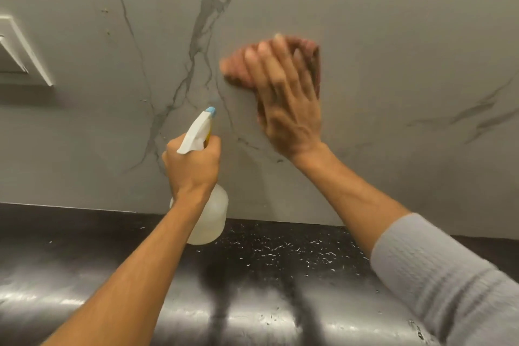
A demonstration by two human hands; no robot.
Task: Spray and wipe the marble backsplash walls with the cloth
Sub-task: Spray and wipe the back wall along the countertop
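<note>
The grey marble backsplash (393,36) with dark veins fills the upper part of the view. My right hand (283,93) presses a reddish-brown cloth (311,53) flat against the wall at centre, fingers spread and blurred by motion; most of the cloth is hidden under the hand. My left hand (191,163) grips the neck of a translucent spray bottle (210,216) with a white trigger head and a blue nozzle (211,111) pointed at the wall, just left of the cloth.
A glossy black countertop (280,275) with light speckles runs along the bottom below the wall. A white outlet plate (19,50) sticks out of the backsplash at the far left. Small spots mark the marble at upper left.
</note>
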